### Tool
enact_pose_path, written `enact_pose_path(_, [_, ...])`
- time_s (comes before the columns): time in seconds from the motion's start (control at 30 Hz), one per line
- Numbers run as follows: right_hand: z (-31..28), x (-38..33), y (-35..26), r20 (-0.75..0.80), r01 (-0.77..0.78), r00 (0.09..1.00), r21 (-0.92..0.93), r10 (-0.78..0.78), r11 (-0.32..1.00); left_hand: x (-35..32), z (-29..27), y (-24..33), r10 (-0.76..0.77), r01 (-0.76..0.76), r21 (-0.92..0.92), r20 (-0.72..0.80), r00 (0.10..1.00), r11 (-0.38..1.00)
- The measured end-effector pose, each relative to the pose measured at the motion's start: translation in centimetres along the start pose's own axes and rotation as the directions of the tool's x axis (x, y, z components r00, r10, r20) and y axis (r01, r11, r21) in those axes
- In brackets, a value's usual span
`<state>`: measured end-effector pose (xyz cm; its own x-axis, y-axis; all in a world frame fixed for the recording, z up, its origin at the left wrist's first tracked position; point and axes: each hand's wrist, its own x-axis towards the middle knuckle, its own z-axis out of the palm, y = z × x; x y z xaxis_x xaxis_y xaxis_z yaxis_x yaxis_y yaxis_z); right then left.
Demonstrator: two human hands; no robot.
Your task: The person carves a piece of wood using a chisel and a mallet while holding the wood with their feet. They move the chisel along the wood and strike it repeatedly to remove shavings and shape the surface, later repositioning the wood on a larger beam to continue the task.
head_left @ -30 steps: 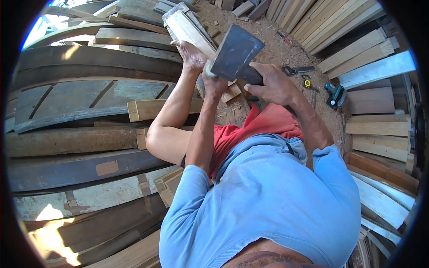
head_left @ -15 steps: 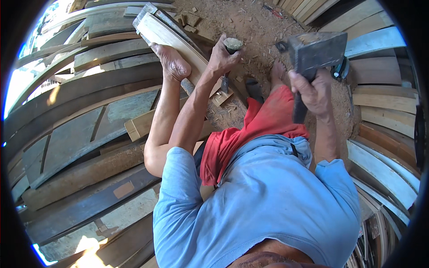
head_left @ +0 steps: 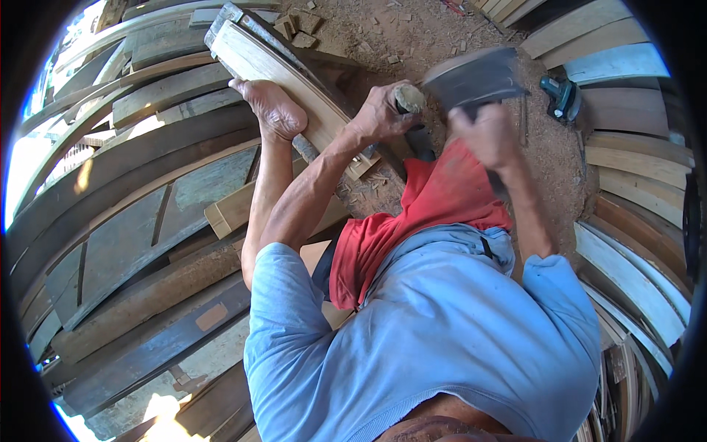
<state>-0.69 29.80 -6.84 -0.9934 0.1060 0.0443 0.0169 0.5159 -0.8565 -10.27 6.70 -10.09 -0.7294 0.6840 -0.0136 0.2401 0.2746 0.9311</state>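
Observation:
My left hand (head_left: 374,118) is closed around a chisel (head_left: 409,98), its worn, pale handle end facing up. The chisel's blade is hidden beneath the hand, over the near end of a light wooden board (head_left: 276,74). A dark, square-headed mallet (head_left: 475,79), smeared by motion, is gripped in my right hand (head_left: 489,138). Its head hangs just right of the chisel's handle end, with a small gap between them in the picture. My bare left foot (head_left: 274,109) rests against the board. Wood chips (head_left: 377,179) lie by the board's near end.
Stacked planks (head_left: 140,166) fill the left side, and more boards (head_left: 637,158) line the right. A green and black power tool (head_left: 563,99) sits on the dirt floor at right. Wood offcuts (head_left: 300,29) lie beyond the board. Shavings are scattered over the ground.
The mallet has swung left and closer to the chisel, carried by my right hand. My left hand has shifted right and slightly nearer with the chisel. The power tool is now uncovered.

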Motion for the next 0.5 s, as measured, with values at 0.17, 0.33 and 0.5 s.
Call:
enact_pose_path(0.17, [-1.3, 0.3, 0.4, 0.116, -0.177, 0.979, 0.085, 0.167, 0.981, -0.6, 0.1, -0.7, -0.102, 0.102, 0.002, 0.071, 0.992, 0.995])
enact_pose_path(0.33, [-2.9, 3.4, -0.1, -0.208, -0.145, 0.949, 0.378, 0.236, 0.914, 0.0, 0.6, -0.7, -0.138, 0.136, 0.020, 0.082, 0.987, 0.990])
enact_pose_path(0.5, [2.9, -1.1, 2.5, 0.337, 0.002, 0.938, -0.256, 0.087, 0.967, -4.7, 1.1, -4.1, -0.054, 0.014, 0.232, 0.167, 0.985, 0.973])
